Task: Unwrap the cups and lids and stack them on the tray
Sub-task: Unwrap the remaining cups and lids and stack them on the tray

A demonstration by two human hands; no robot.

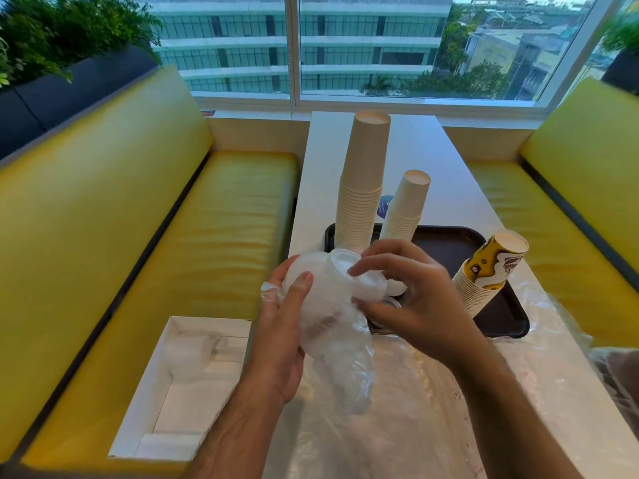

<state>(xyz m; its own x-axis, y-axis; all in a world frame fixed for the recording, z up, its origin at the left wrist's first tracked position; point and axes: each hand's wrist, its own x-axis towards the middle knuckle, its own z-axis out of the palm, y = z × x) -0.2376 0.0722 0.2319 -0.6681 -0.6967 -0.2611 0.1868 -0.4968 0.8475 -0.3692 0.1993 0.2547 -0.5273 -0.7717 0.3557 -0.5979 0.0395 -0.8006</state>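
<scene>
Head view, looking down over a narrow white table (460, 174) between two yellow benches. Left hand (283, 326) curled round a sleeve of clear lids (318, 305), thumb pressed on the near side, fingers wrapped behind under loose plastic wrap (349, 361) trailing down toward the near edge. Right hand (411, 299) at the open end of that sleeve, fingertips pinching the topmost lid (359, 274), thumb below it. Sleeve held just above the near left corner of the dark tray (505, 316), blocking sight of that corner and of a few loose lids partly visible under the right hand.

On the tray, far left: a tall brown cup stack (363, 181), upside down. Just right of it, a shorter white cup stack (406, 209), also inverted. At the tray's right edge, a tilted yellow patterned cup stack (491, 267), leaning right. More crumpled clear wrap (539, 340) spread across the near table, right of the tray. On the left bench (145, 257), an open white box (193, 382) with pale contents, not clear enough to identify. Beyond the table's far end, a large window (373, 46); planters at both far corners.
</scene>
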